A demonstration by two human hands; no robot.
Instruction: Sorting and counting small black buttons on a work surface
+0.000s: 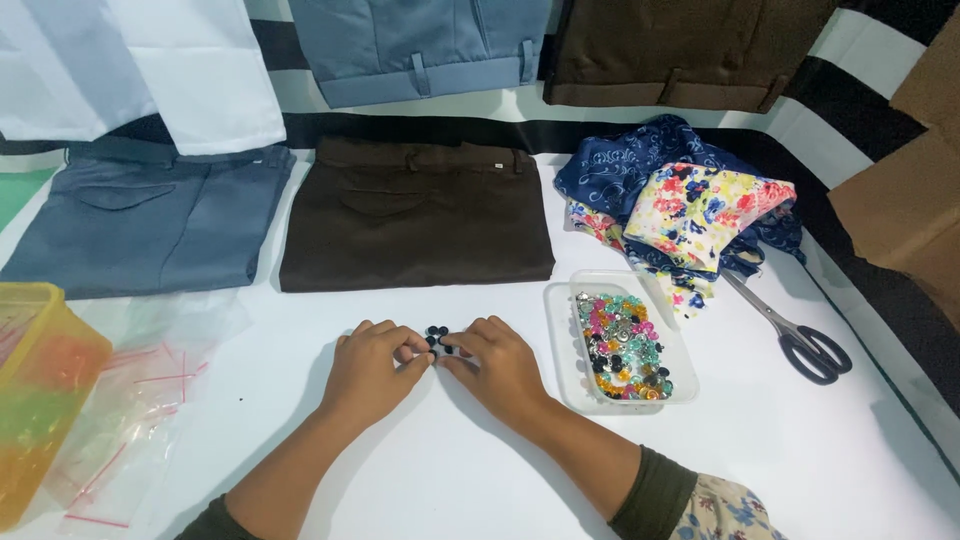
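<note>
Gathering a few small dark buttons (437,338) on the white table (460,480), the two hands meet at the middle of it. The left hand (372,372) has its fingers curled, with thumb and forefinger pressed together at the edge of the little heap; the right hand (497,368) mirrors it, its fingertips closed against the same buttons from the other side. I cannot tell if one button is lifted or if all lie flat on the table.

Just to the right of the right hand stands a clear tray (560,340) full of mixed coloured buttons. Further right lie scissors (800,335), and behind the tray a heap of flowered cloth (690,205). Behind the hands lie folded brown trousers (415,215), and grey-blue trousers (150,215) to their left. At the far left are a yellow box (40,380) and some clear bags (140,400).

In my judgement the step in hand is sorting: dark buttons are being put apart from the mixed ones and pushed into one group. The next move would call for a fine pinch, because the buttons are small, smooth and touching each other, so they slip away easily.
</note>
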